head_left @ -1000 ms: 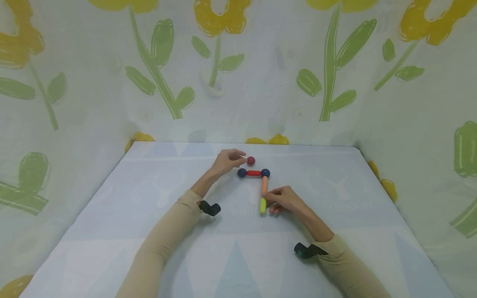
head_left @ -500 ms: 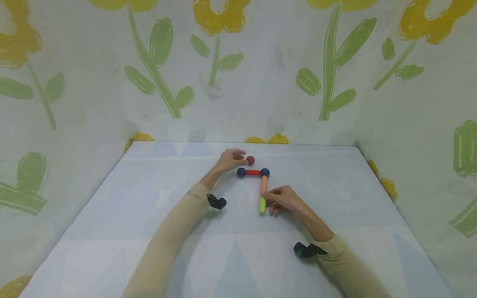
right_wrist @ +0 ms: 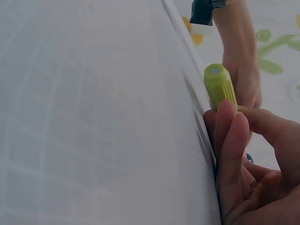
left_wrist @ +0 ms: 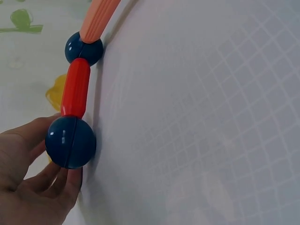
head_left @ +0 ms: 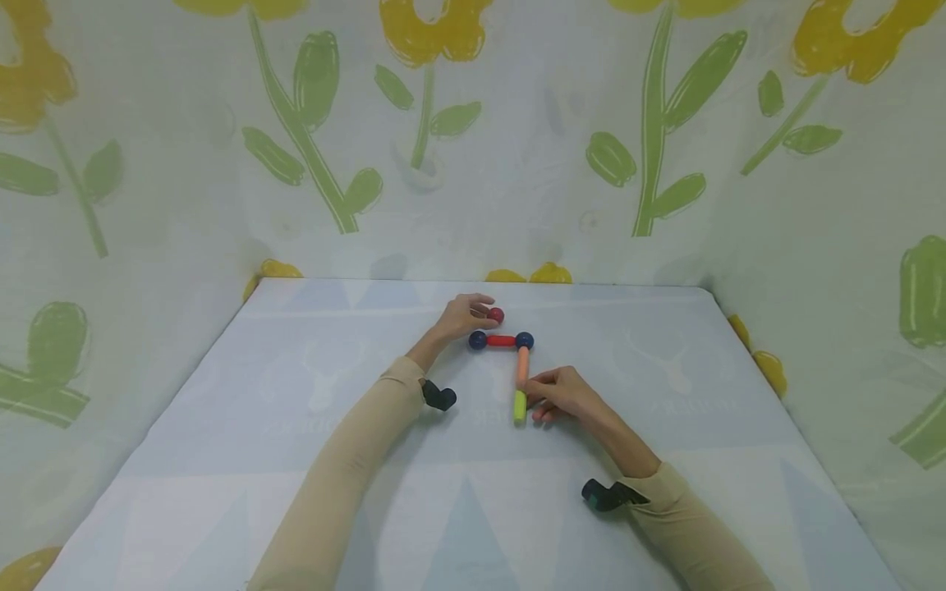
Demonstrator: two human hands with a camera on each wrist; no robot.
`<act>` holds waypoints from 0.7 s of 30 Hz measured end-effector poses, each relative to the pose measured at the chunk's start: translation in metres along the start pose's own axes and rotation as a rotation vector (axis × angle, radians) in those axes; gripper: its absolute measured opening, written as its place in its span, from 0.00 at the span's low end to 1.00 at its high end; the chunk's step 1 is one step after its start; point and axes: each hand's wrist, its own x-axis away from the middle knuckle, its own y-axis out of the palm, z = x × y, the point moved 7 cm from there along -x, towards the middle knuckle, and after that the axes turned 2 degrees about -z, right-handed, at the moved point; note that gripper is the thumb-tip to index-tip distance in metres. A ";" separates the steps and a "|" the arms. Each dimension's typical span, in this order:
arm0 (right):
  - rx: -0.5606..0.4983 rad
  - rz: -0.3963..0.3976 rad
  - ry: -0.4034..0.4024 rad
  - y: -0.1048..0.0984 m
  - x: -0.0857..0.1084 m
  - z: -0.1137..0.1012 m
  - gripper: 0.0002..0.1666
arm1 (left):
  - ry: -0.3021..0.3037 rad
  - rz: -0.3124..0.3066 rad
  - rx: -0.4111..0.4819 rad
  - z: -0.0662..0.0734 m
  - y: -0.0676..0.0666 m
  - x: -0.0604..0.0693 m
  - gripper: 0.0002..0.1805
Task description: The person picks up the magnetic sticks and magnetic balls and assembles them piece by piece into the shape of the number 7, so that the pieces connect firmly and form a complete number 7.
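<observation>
A chain of magnetic building pieces lies on the table: a blue ball (head_left: 478, 340), a red rod (head_left: 502, 341), another blue ball (head_left: 525, 341), an orange rod (head_left: 522, 367) and a yellow-green rod (head_left: 521, 407). My left hand (head_left: 461, 316) has its thumb and fingers around a red ball (head_left: 496, 315) just behind the chain; in the left wrist view the near blue ball (left_wrist: 71, 142) hides that grip. Near where the orange and yellow-green rods meet, my right hand (head_left: 567, 394) pinches the yellow-green rod, whose free end (right_wrist: 215, 77) points toward the right wrist camera.
A pale patterned cloth covers the table (head_left: 636, 509). White walls with printed flowers (head_left: 654, 123) stand at the back and both sides. Dark wrist cameras (head_left: 439, 397) sit at both cuffs.
My left hand has moved slightly to the right, and its fingers now reach around the red ball. The right hand and the chain stay in place.
</observation>
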 end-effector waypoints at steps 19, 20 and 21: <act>-0.005 0.016 0.009 0.000 0.000 0.000 0.32 | 0.012 0.010 -0.049 0.010 0.010 -0.006 0.23; -0.003 0.016 0.008 0.000 0.001 0.000 0.32 | 0.012 0.008 -0.052 0.011 0.010 -0.007 0.23; -0.003 0.016 0.007 0.000 0.001 -0.001 0.32 | 0.013 0.007 -0.054 0.013 0.010 -0.007 0.22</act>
